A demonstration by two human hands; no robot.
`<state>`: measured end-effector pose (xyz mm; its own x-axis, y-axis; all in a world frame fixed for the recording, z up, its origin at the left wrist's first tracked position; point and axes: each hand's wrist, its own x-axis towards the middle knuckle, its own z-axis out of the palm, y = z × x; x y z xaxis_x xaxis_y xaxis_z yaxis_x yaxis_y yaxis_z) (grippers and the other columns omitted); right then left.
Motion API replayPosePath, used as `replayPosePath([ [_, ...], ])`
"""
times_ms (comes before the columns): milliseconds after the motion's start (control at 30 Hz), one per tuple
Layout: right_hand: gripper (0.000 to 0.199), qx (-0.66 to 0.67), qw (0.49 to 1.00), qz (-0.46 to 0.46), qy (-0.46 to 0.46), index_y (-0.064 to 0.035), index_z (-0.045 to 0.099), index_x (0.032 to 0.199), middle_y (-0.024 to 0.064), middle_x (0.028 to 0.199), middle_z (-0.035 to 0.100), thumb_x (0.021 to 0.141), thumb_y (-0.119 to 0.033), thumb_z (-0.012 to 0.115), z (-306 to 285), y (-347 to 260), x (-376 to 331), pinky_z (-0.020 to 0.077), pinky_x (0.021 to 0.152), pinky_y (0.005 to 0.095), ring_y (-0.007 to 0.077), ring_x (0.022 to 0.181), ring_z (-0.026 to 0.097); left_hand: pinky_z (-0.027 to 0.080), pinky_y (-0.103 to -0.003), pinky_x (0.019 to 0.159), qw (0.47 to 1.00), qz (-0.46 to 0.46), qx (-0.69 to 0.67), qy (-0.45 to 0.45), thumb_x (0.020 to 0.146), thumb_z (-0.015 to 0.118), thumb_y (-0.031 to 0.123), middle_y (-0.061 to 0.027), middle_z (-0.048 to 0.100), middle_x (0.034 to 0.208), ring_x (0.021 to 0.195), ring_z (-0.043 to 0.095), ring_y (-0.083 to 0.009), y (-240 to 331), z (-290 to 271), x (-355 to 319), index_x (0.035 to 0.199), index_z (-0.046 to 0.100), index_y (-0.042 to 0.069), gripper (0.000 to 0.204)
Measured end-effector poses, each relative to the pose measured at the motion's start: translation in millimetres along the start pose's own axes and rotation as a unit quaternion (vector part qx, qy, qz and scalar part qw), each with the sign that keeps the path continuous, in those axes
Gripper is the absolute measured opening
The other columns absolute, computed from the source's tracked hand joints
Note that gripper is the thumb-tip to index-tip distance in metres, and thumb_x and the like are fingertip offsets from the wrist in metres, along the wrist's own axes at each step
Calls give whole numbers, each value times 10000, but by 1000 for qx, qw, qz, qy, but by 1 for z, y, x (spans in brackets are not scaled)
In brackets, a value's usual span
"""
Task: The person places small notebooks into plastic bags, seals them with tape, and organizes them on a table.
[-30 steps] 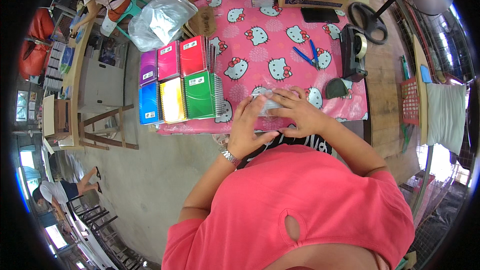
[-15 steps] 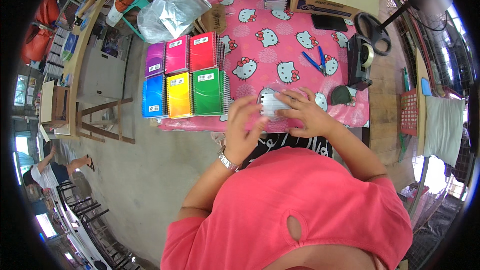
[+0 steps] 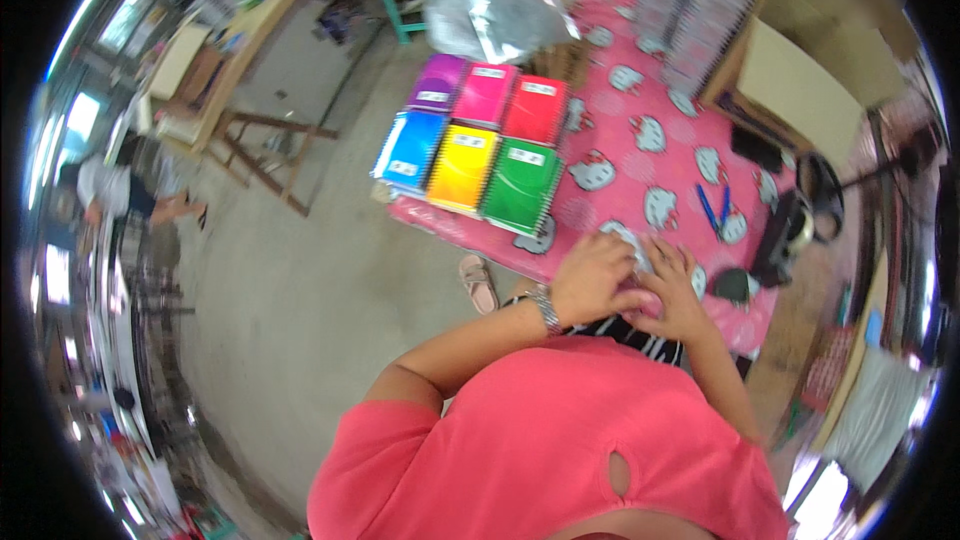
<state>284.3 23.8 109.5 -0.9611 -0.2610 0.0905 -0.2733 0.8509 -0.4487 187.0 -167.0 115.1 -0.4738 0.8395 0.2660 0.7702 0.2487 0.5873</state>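
Note:
At the table's near edge, my left hand (image 3: 598, 278) and my right hand (image 3: 676, 290) are close together over a small whitish thing (image 3: 636, 248) that looks like clear plastic. The fingers of both hands are curled onto it and hide most of it, and the picture is slightly blurred. A silver watch (image 3: 546, 309) is on my left wrist. To the left of my hands, spiral notebooks lie in two rows of piles: a green one (image 3: 521, 186) nearest, then yellow (image 3: 463, 168), blue (image 3: 408, 150), red (image 3: 536, 110), pink (image 3: 487, 95) and purple (image 3: 437, 83).
Blue-handled pliers (image 3: 714, 212), a dark pouch-like thing (image 3: 735, 285) and a black tape dispenser (image 3: 782, 240) stand right on the pink patterned tablecloth (image 3: 570, 215). Behind are a dark phone (image 3: 757, 148), an open carton (image 3: 800, 80), spiral-bound stacks (image 3: 708, 25) and a clear plastic bag (image 3: 500, 15).
The view has turned, so the table now lies slanted. My left hand, earlier spread beside the white thing, has come onto it, and my hands are nearer each other.

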Motion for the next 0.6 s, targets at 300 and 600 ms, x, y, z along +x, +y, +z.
replayPosePath([
  [300, 304, 19, 944, 110, 311, -55, 674, 1094, 198, 1408, 474, 801, -128, 638, -43, 88, -47, 284, 1099, 424, 339, 1316, 419, 381, -454, 1017, 995, -13, 97, -15, 804, 573, 608, -219, 577, 1109, 1128, 510, -369, 20, 19, -8, 1078, 580, -52, 714],
  [600, 207, -33, 790, 532, 303, 8, 606, 1082, 128, 1188, 587, 926, -111, 543, -50, 291, -176, 464, 816, 277, 201, 1000, 582, 244, -567, 1116, 992, 49, 110, 43, 667, 697, 593, -315, 439, 1270, 1270, 389, -473, 23, 51, -21, 1303, 459, 19, 890],
])
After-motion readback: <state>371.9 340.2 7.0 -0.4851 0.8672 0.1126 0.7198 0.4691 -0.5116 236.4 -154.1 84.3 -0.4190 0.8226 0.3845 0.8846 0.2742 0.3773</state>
